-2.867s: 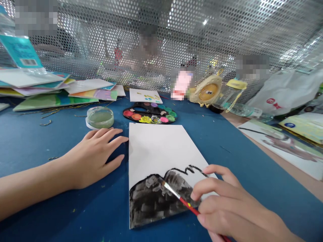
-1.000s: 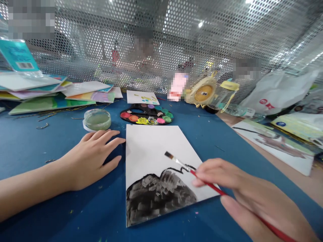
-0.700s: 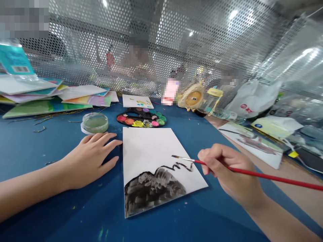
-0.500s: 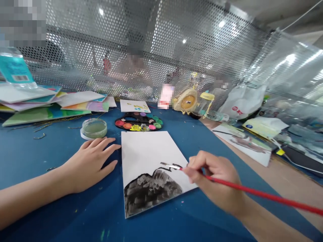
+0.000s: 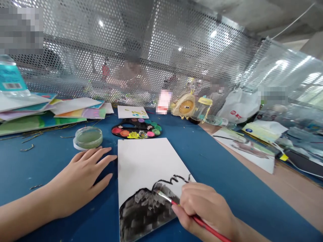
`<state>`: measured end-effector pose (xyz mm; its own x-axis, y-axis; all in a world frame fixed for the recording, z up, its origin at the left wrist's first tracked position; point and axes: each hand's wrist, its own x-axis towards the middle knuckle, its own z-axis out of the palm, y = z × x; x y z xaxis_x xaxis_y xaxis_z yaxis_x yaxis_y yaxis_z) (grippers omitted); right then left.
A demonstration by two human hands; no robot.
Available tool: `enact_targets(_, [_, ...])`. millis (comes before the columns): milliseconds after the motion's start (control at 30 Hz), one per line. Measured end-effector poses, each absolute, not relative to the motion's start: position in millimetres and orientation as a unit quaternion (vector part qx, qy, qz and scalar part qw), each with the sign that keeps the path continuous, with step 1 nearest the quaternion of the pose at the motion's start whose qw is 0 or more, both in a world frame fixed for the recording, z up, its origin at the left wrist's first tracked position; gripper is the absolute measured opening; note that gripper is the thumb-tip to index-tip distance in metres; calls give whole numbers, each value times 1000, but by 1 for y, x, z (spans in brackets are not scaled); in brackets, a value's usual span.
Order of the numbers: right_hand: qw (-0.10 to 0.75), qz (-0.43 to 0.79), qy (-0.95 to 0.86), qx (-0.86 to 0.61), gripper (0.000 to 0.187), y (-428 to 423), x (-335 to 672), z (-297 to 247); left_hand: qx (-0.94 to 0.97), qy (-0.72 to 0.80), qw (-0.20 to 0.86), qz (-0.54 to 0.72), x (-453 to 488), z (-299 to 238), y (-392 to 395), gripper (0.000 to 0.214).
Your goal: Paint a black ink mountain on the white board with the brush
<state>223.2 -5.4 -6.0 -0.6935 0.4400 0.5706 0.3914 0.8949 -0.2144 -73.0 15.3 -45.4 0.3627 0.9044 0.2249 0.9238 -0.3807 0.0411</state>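
Note:
My right hand [image 5: 205, 206] is closed around a red-handled paintbrush [image 5: 165, 196], its tip at the upper part of a dark painted area. That area, black and grey with a jagged black outline above it, fills the lower part of a white painting board [image 5: 143, 156]. Flat on the table, my left hand [image 5: 85, 171] rests with fingers spread, its fingertips by the board's left edge. Just beyond those fingers sits a round clear cup of murky greenish water [image 5: 88, 137]. A black oval paint palette [image 5: 137, 128] with several colours lies behind the board.
Painted boards [image 5: 75, 107] are stacked at the left under a blue-labelled bottle [image 5: 11, 77]. At the back stand a yellow toy-like clock [image 5: 185, 106] and a yellow-lidded bottle [image 5: 204, 107]. A plastic bag [image 5: 238, 107] and another painting [image 5: 247, 146] are on the right. Perforated metal panels [image 5: 171, 40] rise behind.
My right hand and the brush have moved down and left, from near the jagged outline onto the grey area. The view has shifted slightly. My left hand stays spread beside the board.

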Motion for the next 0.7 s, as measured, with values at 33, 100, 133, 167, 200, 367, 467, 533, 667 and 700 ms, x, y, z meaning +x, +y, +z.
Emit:
enact_targets(33, [315,35,-921,-227,30,-5,223,-7,-824,-555,49,-106,-73,-46,15,47])
enact_targets(100, [310,31,-922,-232,31,-4,223,-8,-822,-556,56,-109,-73,-46,16,46])
enact_targets(133, [311,29,-922,-230,30,-3,223,-8,-822,-556,58,-111,-73,-47,16,47])
enact_targets(167, [312,29,-922,-226,30,-3,223,-9,-822,-556,59,-112,-73,-47,16,47])
enact_targets(200, [314,28,-923,-221,30,-2,223,-9,-822,-555,59,-112,-73,-48,17,47])
enact_targets(367, [318,34,-922,-217,28,-1,226,-16,-824,-549,70,-118,-75,-52,20,46])
enact_targets(467, [312,40,-923,-221,28,-2,229,-20,-826,-546,73,-121,-77,-54,20,46])
enact_targets(533, [306,40,-923,-228,29,-2,230,-21,-826,-545,72,-122,-77,-55,20,46])
enact_targets(667, [287,41,-930,-223,28,-3,231,-19,-826,-545,70,-126,-77,-55,20,45])
enact_targets(700, [290,41,-930,-222,28,-2,231,-18,-826,-545,70,-128,-77,-55,20,45])
